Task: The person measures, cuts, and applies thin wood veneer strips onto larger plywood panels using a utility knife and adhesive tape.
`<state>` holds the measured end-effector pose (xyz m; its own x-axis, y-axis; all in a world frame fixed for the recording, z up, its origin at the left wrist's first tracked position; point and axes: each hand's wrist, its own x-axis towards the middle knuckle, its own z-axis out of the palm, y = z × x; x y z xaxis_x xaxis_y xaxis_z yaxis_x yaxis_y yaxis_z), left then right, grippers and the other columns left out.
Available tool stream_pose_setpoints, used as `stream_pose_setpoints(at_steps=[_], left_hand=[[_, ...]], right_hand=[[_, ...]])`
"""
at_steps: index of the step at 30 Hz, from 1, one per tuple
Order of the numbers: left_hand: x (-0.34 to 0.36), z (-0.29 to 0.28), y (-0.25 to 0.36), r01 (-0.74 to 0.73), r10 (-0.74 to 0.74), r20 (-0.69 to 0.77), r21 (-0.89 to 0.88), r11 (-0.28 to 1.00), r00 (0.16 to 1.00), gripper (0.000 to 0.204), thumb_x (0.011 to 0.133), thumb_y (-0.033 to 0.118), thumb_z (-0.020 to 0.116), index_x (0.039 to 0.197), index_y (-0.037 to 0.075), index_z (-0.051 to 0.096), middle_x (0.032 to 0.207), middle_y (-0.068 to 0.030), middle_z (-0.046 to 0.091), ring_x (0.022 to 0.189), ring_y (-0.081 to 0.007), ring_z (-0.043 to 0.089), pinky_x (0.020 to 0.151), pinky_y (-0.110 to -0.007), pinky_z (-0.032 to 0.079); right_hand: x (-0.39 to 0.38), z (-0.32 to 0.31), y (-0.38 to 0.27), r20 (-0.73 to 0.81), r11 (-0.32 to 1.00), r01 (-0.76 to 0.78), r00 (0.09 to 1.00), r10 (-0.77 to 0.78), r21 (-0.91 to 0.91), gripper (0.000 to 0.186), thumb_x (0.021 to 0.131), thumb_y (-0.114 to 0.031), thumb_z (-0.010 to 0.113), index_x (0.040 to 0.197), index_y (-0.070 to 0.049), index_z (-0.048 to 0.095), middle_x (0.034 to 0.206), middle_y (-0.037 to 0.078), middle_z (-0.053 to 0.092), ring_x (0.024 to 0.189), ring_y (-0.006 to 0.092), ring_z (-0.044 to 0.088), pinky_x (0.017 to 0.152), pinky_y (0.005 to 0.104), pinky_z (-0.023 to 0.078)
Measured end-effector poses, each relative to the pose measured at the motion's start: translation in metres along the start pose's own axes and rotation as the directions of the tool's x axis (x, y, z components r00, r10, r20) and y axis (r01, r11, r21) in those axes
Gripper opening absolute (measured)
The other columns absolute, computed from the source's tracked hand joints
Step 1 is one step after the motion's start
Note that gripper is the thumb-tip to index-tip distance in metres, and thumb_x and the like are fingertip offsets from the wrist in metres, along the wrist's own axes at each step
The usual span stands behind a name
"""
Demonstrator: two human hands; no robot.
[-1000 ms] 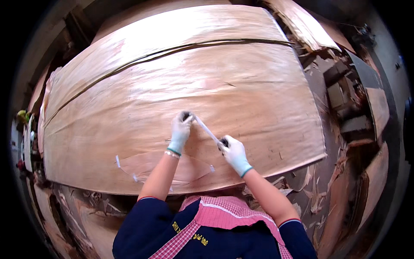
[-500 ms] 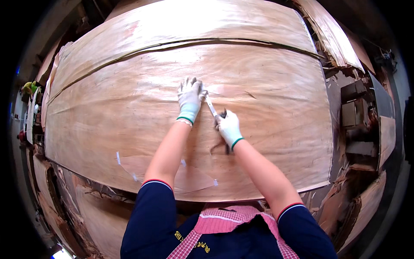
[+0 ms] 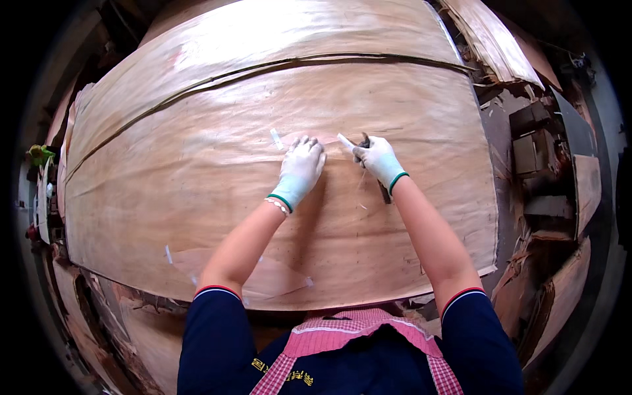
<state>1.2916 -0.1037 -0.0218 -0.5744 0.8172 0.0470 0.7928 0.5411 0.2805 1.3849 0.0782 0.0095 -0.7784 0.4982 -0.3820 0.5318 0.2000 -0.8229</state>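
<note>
A wide sheet of reddish wood veneer (image 3: 197,184) lies in front of me. My left hand (image 3: 302,168), in a white glove, rests on it with fingers stretched out, at the near edge of a thin veneer patch (image 3: 327,139). A short piece of white tape (image 3: 276,139) sticks to the sheet just beyond that hand. My right hand (image 3: 378,159), also gloved, is closed on a strip of white tape (image 3: 345,142) that points toward the patch. A dark tool (image 3: 386,194) shows above and below the same hand; its kind is mostly hidden.
A second veneer patch (image 3: 276,280) with tape bits lies at the sheet's near edge. A long dark split (image 3: 263,66) crosses the far part. Veneer scraps (image 3: 494,43) and dark blocks (image 3: 536,155) stand at right. Far left is a person in yellow-green (image 3: 39,155).
A piece of tape now sits on the sheet beyond my left hand, which has shifted right and nearer. My right hand has moved right and away from me, with a shorter tape strip showing.
</note>
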Motion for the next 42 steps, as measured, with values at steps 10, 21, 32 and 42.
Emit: stream_pose_setpoints(at_steps=[10,21,32,42], left_hand=[[0.043,0.026,0.053,-0.119,0.126,-0.06,0.107,0.987,0.99,0.046,0.097,0.032,0.049,0.134,0.005,0.05,0.136,-0.016,0.053,0.127,-0.031,0.049,0.109,-0.041,0.035],[-0.071,0.01,0.011,0.123,-0.661,-0.339,-0.827,0.549,0.669,0.033,0.101,0.019,0.048,0.123,-0.004,0.057,0.118,-0.0122,0.064,0.11,-0.019,0.057,0.098,-0.031,0.042],[-0.008,0.092,0.401,0.067,-0.383,-0.45,-0.574,0.816,0.806,0.024,0.093,0.013,0.053,0.112,0.002,0.063,0.112,-0.0182,0.065,0.104,-0.0339,0.06,0.092,-0.041,0.046],[0.096,0.15,0.634,-0.022,-0.242,-0.344,-0.613,0.79,0.907,0.024,0.091,0.012,0.057,0.111,0.002,0.064,0.106,-0.0179,0.067,0.1,-0.0345,0.063,0.089,-0.041,0.048]], right_hand=[[0.019,-0.063,-0.019,0.101,0.686,0.11,0.993,-0.053,-0.719,0.026,0.089,-0.026,0.066,0.1,-0.003,0.068,0.091,0.015,0.07,0.081,0.0289,0.067,0.073,0.0404,0.052],[-0.225,-0.311,0.112,-0.125,0.98,-0.128,0.981,0.148,0.153,0.024,0.09,-0.026,0.067,0.085,-0.004,0.059,0.07,-0.002,0.055,0.06,0.0054,0.046,0.053,0.023,0.038],[-0.483,-0.54,0.294,0.46,0.857,-0.485,0.73,0.506,-0.174,0.026,0.087,-0.022,0.072,0.101,0.0,0.066,0.084,0.004,0.065,0.076,0.0123,0.06,0.069,0.0288,0.05],[-0.508,-0.617,0.523,0.528,0.7,-0.554,0.798,0.291,0.451,0.03,0.085,-0.019,0.07,0.11,-0.003,0.066,0.103,0.008,0.066,0.096,0.0169,0.058,0.086,0.0315,0.046]])
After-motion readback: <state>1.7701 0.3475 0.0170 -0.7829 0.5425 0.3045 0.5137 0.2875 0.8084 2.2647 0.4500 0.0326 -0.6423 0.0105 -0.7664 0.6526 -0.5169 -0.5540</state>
